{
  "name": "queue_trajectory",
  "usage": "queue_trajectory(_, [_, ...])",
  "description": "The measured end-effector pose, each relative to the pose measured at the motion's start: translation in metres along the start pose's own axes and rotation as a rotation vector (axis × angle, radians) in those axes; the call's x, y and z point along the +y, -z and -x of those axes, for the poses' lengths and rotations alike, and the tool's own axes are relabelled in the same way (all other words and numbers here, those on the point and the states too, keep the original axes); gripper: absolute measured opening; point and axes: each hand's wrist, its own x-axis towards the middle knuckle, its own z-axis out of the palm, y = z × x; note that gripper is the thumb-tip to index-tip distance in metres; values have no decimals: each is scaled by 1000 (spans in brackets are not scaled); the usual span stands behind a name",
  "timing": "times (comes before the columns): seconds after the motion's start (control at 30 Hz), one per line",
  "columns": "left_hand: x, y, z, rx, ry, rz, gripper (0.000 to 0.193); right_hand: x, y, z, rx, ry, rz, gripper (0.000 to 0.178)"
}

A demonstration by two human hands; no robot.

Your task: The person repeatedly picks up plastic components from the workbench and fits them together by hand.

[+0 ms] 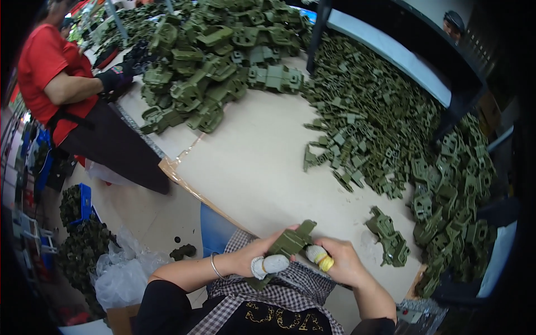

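Over my lap, at the table's near edge, my left hand [251, 258] is closed around an olive-green plastic toy vehicle body [291, 241]. The body is tilted, one end pointing up and away to the right. A white wrap covers my left thumb, which presses along its near side. My right hand [341, 260] is close beside the body's right side, fingers curled and the thumb wrapped in white and yellow. What those fingers grip is hidden. On the table to the right, a separate green vehicle body [388, 237] lies alone.
A big heap of green vehicle bodies [204, 70] covers the table's far left. Small green parts [368, 111] spread below a dark shelf frame [413, 39]; more bodies [452, 195] pile up at right. A person in a red shirt [50, 61] stands at left, near floor bags [125, 273].
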Motion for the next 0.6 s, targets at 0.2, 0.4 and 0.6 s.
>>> queue_trajectory(0.2, [-24, -25, 4, -32, 25, 104, 101, 29, -38, 37, 93, -241, -285, 27])
queue_trajectory(0.4, [-34, -40, 9, -52, -50, 137, 84, 21, -38, 48, 151, -65, -217, 26])
queue_trajectory(0.6, [-40, -39, 7, 3, 181, 141, 58, 10, -18, 50, 160, 153, -21, 28])
